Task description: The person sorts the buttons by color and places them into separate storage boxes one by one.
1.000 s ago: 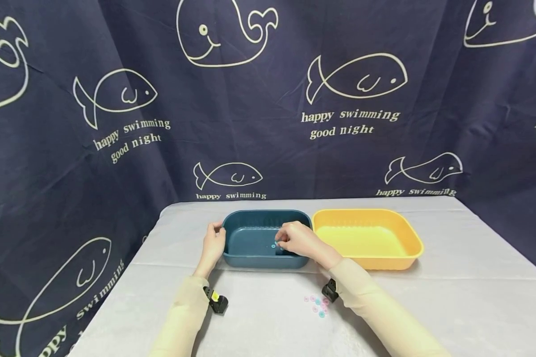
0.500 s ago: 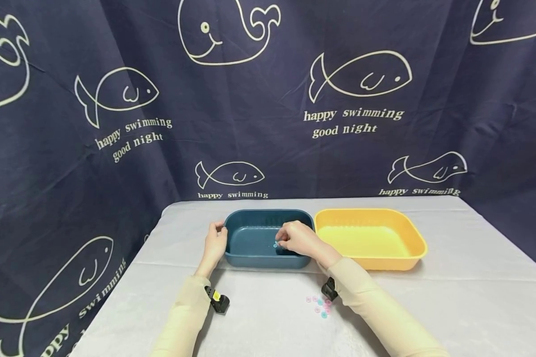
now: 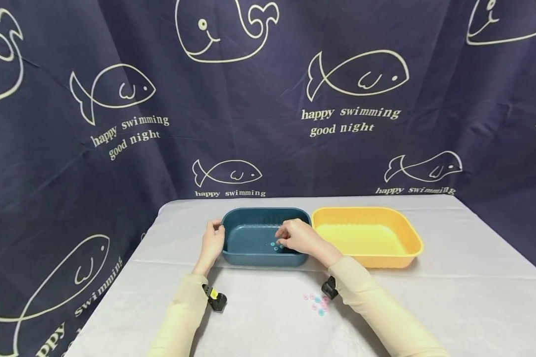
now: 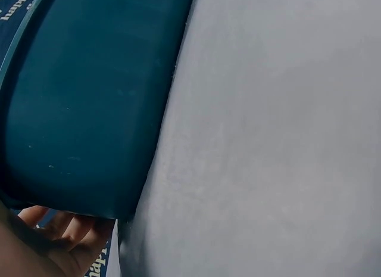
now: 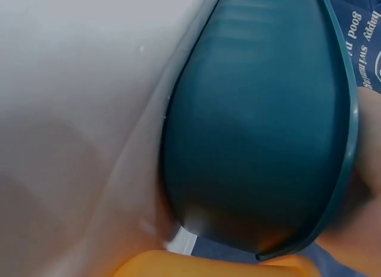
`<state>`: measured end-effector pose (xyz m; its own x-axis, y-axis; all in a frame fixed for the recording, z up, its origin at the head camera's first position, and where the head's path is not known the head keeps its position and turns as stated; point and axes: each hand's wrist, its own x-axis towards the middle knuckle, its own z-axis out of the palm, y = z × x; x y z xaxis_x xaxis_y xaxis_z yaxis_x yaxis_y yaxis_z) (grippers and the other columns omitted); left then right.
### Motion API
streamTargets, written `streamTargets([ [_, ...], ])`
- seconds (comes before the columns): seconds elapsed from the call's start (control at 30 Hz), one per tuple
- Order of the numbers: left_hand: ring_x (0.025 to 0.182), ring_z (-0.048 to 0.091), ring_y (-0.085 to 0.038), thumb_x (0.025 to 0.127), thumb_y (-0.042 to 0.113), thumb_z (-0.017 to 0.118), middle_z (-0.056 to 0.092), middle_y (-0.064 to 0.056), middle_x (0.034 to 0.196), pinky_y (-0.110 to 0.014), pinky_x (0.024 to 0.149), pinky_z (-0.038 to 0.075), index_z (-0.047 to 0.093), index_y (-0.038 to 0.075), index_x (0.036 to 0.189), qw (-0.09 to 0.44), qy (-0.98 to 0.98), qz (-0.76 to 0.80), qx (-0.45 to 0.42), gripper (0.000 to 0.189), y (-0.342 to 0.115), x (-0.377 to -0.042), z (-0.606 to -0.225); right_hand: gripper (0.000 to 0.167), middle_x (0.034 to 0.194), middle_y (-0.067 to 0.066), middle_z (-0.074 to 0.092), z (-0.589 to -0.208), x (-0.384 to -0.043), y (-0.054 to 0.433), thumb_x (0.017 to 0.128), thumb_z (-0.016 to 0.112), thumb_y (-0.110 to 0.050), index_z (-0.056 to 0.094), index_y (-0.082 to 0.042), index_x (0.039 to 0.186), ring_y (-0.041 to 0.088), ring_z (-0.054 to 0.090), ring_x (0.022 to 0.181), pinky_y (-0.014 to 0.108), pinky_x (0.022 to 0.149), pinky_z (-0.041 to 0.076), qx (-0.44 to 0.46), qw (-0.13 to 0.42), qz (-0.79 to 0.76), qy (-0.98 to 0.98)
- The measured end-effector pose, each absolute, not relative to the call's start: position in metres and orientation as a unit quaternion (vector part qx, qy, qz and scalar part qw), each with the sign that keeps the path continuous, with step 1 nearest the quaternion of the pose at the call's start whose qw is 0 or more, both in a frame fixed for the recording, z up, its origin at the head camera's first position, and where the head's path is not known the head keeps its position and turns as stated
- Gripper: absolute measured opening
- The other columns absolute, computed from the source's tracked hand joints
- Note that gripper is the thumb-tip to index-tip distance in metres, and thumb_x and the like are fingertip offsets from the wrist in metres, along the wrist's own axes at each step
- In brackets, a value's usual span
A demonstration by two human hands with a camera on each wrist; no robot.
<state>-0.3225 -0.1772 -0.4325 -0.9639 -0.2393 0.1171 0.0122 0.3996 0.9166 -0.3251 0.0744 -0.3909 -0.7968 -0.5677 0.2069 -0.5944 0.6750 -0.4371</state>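
Observation:
In the head view, my left hand (image 3: 213,243) grips the left end of a dark blue plastic bin (image 3: 261,260). The left wrist view shows its fingers (image 4: 77,229) bent against the bin's outer end wall. My right hand (image 3: 297,235) reaches over the front right of the same bin, fingertips low inside and drawn together. Small light blue buttons (image 3: 272,243) lie on the bin floor beside those fingertips. Whether a button is between them is too small to tell. In the right wrist view, the bin's wall (image 5: 256,122) hides the fingertips.
A yellow bin (image 3: 366,261) stands against the blue bin's right end. Several pink and blue buttons (image 3: 321,312) lie loose on the white-covered table (image 3: 259,312), near the right wrist camera (image 3: 329,287). A navy curtain (image 3: 268,124) with fish drawings hangs behind.
Both hands stay nearly where they were, and the bins have not moved. A further blue button now shows on the blue bin's floor by the right fingertips. The view shifts slightly.

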Motion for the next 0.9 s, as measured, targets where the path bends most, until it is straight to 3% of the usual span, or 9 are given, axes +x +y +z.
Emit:
streamTargets([
  [0.6, 0.122, 0.045, -0.039, 0.098, 0.013, 0.035, 0.044, -0.026, 0.132, -0.05, 0.101, 0.038, 0.038, -0.004, 0.129, 0.108, -0.834, -0.537, 0.063, 0.036, -0.179, -0.321, -0.429, 0.013, 0.073, -0.003, 0.059, -0.385, -0.311, 0.094, 0.081, 0.071, -0.015, 0.074, -0.005, 0.089, 0.006, 0.058, 0.066, 0.016, 0.061, 0.047, 0.378, 0.086, 0.26, -0.885],
  [0.9, 0.126, 0.04, -0.039, 0.098, 0.013, 0.034, 0.043, -0.025, 0.133, -0.051, 0.105, 0.033, 0.037, -0.004, 0.129, 0.102, -0.833, -0.541, 0.058, 0.036, -0.178, -0.323, -0.428, 0.012, 0.074, -0.003, 0.058, -0.382, -0.298, 0.108, 0.082, 0.07, -0.012, 0.074, -0.004, 0.091, 0.003, 0.05, 0.063, 0.016, 0.057, 0.045, 0.359, 0.074, 0.278, -0.888],
])
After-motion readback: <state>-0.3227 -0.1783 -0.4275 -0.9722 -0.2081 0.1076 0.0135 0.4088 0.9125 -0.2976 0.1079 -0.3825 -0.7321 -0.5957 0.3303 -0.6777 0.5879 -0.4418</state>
